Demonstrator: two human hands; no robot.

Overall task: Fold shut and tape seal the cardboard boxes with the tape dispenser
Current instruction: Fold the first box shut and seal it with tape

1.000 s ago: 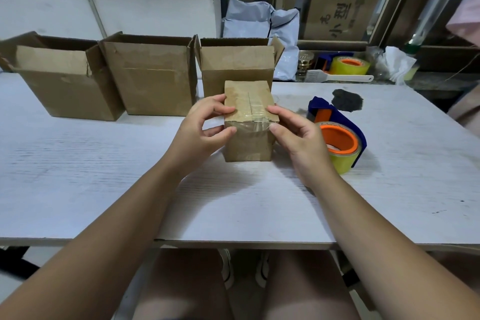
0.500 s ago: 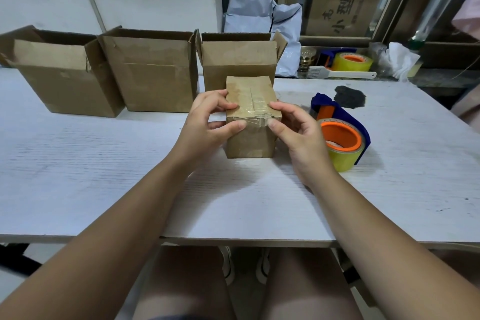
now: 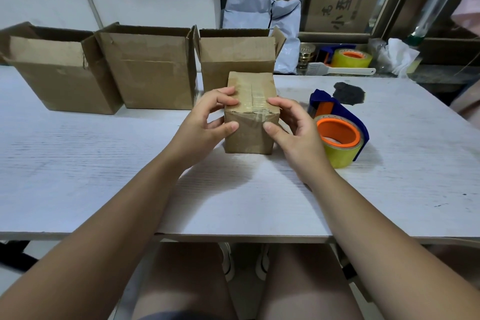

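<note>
1. The small box (image 3: 250,114) stands on the tabletop (image 3: 104,163) right in front of the person, flaps folded shut, with clear tape (image 3: 257,101) running along the top seam and over the near edge.
2. The left hand (image 3: 205,118) and right hand (image 3: 293,127) grip it from either side: fingers curl over the top edge and the thumbs press the front face beside the tape's end.
3. The step in hand looks like smoothing the tape down. To do it well, the thumbs should rub from the seam outward and down the front, flattening the wrinkles at the edge while the fingers steady the box.
4. The dispenser (image 3: 337,135) lies just beside the right hand, within easy reach for another strip.
5. Three open boxes (image 3: 153,67) stand in a row behind, unsealed; the nearest is close behind the small box.
6. A spare roll (image 3: 352,58), a brush (image 3: 337,70) and grey bags (image 3: 262,21) sit beyond the tabletop, and a dark patch (image 3: 348,92) marks it; none of them blocks the hands.
</note>
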